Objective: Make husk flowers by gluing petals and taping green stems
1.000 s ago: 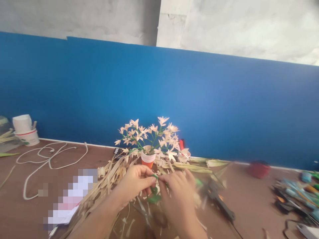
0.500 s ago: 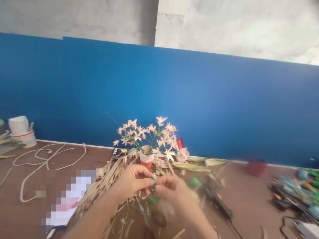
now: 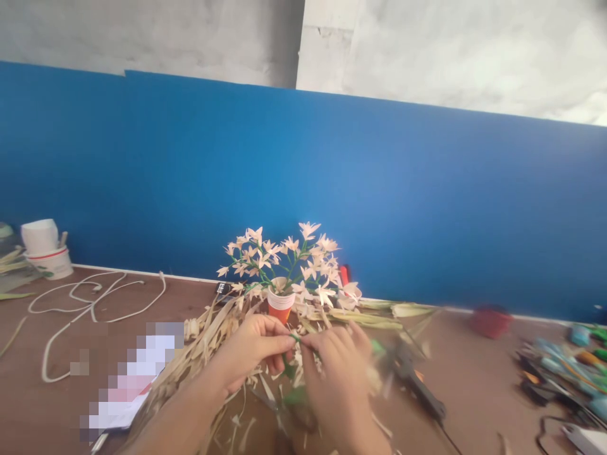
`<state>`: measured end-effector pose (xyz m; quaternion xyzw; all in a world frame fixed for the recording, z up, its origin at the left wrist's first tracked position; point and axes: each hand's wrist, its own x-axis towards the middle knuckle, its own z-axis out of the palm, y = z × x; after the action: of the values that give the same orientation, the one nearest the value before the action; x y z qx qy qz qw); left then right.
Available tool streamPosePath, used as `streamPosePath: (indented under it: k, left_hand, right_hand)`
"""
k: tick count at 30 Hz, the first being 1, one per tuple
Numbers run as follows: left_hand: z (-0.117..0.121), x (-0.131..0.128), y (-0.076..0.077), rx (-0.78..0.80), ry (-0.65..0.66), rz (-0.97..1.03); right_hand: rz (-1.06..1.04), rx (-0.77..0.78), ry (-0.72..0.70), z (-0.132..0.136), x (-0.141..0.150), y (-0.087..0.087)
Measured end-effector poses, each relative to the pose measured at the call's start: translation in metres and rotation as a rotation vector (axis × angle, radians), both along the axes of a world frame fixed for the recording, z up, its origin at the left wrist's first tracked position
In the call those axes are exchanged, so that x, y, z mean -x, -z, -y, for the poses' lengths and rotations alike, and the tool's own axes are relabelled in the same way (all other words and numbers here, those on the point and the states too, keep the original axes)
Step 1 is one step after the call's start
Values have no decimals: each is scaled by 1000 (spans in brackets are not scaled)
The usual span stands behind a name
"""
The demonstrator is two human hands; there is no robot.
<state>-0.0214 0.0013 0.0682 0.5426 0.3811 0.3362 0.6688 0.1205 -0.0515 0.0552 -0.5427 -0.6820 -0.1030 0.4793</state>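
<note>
In the head view, a thin green strip (image 3: 294, 337) runs between my fingertips, just in front of an orange and white paper cup (image 3: 279, 308). My left hand (image 3: 260, 347) pinches it between thumb and forefinger. From the right, my right hand (image 3: 337, 370) is closed on the strip's other side, its back towards me and slightly blurred. More green material hangs below the left fingers. Sprays of pale flowers (image 3: 263, 258) on green stems stand in the cup. Scissors (image 3: 279, 412) lie on the table beneath my hands, partly hidden.
Dry husk strips (image 3: 190, 354) spread across the brown table on the left, beside a white cable (image 3: 90, 308). A black glue gun (image 3: 420, 388) lies right of my hands. Farther right are a red container (image 3: 490, 321) and a cluttered pile (image 3: 559, 366). A blue panel (image 3: 379, 189) borders the back.
My right hand has turned over, its back now facing me and fingers lifted, still at the green strip. My left hand keeps its pinch in nearly the same place.
</note>
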Motion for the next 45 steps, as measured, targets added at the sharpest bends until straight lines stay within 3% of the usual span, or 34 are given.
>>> streamPosePath:
  k: [4, 16, 24, 27, 30, 33, 36, 41, 45]
  left_hand:
    - [5, -4, 1, 22, -34, 34]
    - [12, -15, 6, 60, -104, 162]
    - [18, -24, 9, 38, -188, 293]
    - [17, -24, 11, 13, -203, 284]
    - [13, -22, 13, -13, -192, 259]
    - [8, -16, 11, -47, -156, 211]
    - [4, -8, 5, -131, -125, 109]
    - [1, -2, 0, -144, -105, 20]
    - [1, -3, 2, -107, -72, 41]
  right_hand:
    - [46, -81, 52, -1, 1, 2]
    - [6, -135, 102, -2, 0, 2]
    - [-61, -29, 32, -3, -3, 5]
    - [-172, 42, -26, -3, -5, 7]
    - [-426, 239, -104, -3, -6, 7]
    - [-757, 501, -267, -4, -7, 6]
    - [-1005, 662, -446, -7, -8, 6]
    - [-1202, 800, -704, -7, -8, -1]
    - [-1292, 848, -784, -3, -7, -7]
